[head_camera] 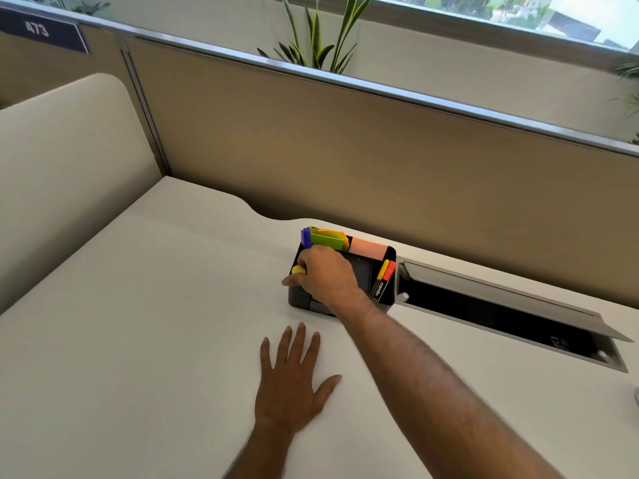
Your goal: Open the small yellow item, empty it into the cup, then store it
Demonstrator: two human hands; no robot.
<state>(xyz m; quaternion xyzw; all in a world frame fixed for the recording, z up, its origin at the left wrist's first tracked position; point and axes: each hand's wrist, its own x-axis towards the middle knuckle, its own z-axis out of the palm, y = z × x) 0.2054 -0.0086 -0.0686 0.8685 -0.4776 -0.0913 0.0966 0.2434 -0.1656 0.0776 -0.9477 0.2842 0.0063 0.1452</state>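
Right hand (325,274) closed on small yellow item (298,270) over black desk organizer (387,299), left hand (288,382) flat, fingers spread, on white worktop (138,340)

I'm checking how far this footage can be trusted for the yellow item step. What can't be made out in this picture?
- Head view: small yellow item is mostly covered by the right hand; whether it is open or shut cannot be told.
- Head view: the cup is not visible; the right hand hides part of the black organizer.
- Head view: marker print is too small to read surely.
- Left hand lies flat on the desk.
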